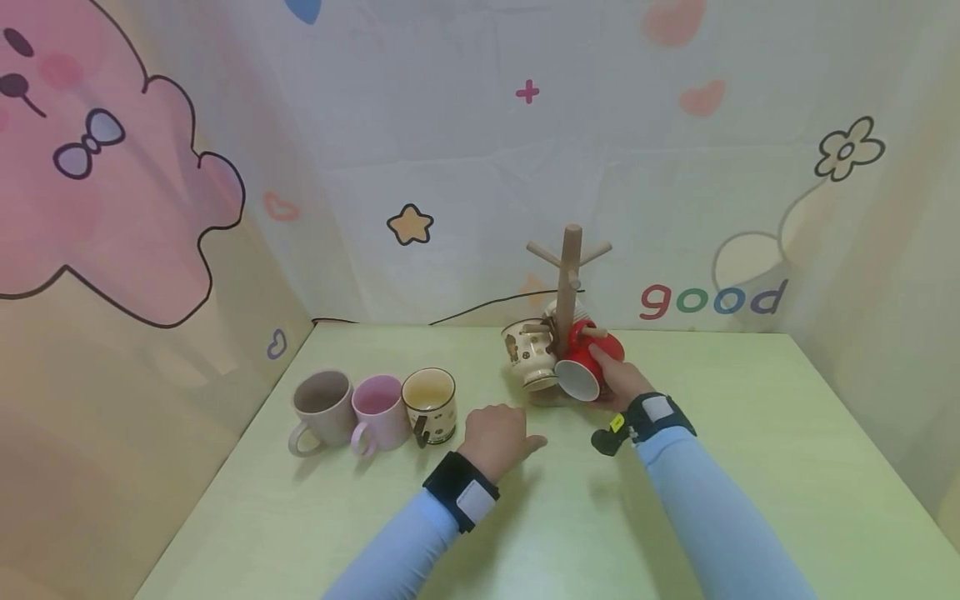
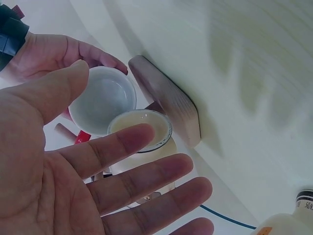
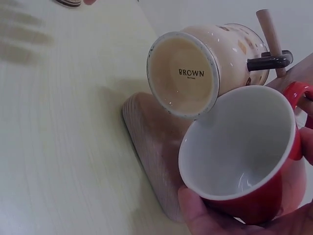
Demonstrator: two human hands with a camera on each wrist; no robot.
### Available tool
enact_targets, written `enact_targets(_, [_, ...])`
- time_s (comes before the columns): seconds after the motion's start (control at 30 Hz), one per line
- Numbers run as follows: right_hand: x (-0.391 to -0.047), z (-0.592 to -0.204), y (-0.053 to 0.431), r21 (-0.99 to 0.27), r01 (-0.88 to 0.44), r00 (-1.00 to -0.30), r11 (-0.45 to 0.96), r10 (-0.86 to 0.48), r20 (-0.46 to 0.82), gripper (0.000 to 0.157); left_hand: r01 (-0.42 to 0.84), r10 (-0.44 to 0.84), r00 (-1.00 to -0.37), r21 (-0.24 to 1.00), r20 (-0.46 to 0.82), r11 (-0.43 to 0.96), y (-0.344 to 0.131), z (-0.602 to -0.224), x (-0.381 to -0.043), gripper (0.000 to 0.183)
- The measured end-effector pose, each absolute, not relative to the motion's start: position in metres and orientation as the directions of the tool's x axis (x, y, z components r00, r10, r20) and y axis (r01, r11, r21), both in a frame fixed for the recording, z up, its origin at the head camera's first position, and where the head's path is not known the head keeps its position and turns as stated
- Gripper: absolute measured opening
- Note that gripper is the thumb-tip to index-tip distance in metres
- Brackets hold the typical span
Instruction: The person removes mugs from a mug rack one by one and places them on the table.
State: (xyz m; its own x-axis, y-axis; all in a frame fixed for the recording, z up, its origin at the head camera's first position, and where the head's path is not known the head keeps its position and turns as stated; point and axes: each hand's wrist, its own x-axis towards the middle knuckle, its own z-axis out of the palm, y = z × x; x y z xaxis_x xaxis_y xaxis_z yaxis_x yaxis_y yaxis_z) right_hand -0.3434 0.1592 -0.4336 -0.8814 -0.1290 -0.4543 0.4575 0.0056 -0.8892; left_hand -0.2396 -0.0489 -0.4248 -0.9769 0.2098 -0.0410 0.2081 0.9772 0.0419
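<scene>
My right hand (image 1: 624,382) grips a red mug (image 1: 612,345) with a white inside, tilted on its side at a lower peg of a wooden mug tree (image 1: 570,287). Its handle lies against that peg; whether the peg passes through it I cannot tell. Beside it, a cream patterned mug (image 3: 230,58) hangs by its dark handle from another peg, base outward with "BROWN" printed on it. In the head view my left hand (image 1: 495,437) hovers over the table in front of the tree. Its fingers are spread and hold nothing in the left wrist view.
Left of the hands stand a grey mug (image 1: 324,408), a pink mug (image 1: 384,419) and a yellowish patterned mug (image 1: 433,404) in a row, upright. Behind the tree's post another pale mug (image 1: 581,311) partly shows. A printed cloth (image 1: 465,167) hangs behind the table.
</scene>
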Motion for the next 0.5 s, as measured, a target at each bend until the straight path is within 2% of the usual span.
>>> enact_targets(0.5, [-0.3334, -0.4266, 0.1634, -0.89, 0.454, -0.889, -0.041, -0.092, -0.449, 0.085, 0.221, 0.223, -0.974, 0.038, -0.034, 0.974, -0.0487, -0.428, -0.24, 0.049])
